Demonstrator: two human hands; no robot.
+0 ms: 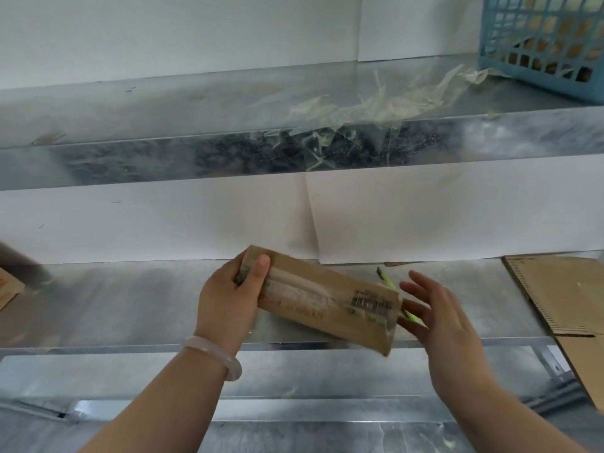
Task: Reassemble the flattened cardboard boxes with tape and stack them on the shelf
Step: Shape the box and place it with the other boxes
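Basket (542, 44) on upper shelf (196, 103)

One wide head-worn view looks forward and slightly down, close to the lower shelf (130, 305), the upper shelf (163, 103) above.

**Cardboard box (327, 302) held over metal shelf (130, 299)**

Grips box's left end with left hand (225, 302), thumb on top; spreads right hand (454, 331) open at box's right end. Behind box, yellow-green tool (388, 282); well right of box, flattened cardboard (565, 295); high above box, blue basket (539, 37) and crumpled clear film (376, 106).
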